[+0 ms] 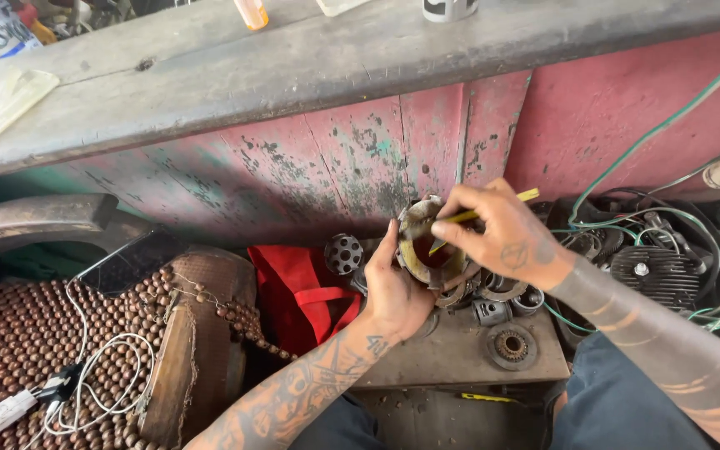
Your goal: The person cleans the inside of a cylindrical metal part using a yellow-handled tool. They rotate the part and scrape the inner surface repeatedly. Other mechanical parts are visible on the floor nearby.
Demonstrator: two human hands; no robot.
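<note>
My left hand (pixel 395 292) grips a round, ring-shaped metal part (pixel 423 247) with a dark hollow centre, held up in front of a worn red panel. My right hand (pixel 500 232) pinches a thin yellow stick (pixel 470 217) whose tip reaches into the ring's opening. Both forearms come in from the bottom edge. Just below the ring lie several small metal parts, among them a toothed gear (pixel 511 345) and a small cylinder (pixel 492 311), on a grimy flat plate (pixel 452 362).
A red cloth bag (pixel 297 287) lies left of the plate. A wooden beaded seat cover (pixel 18 342) holds a dark phone (pixel 131 260) and white charging cables (pixel 93 375). Green wires (pixel 668 125) and a finned engine part (pixel 656 275) crowd the right. A grey wooden shelf (pixel 310 58) runs overhead.
</note>
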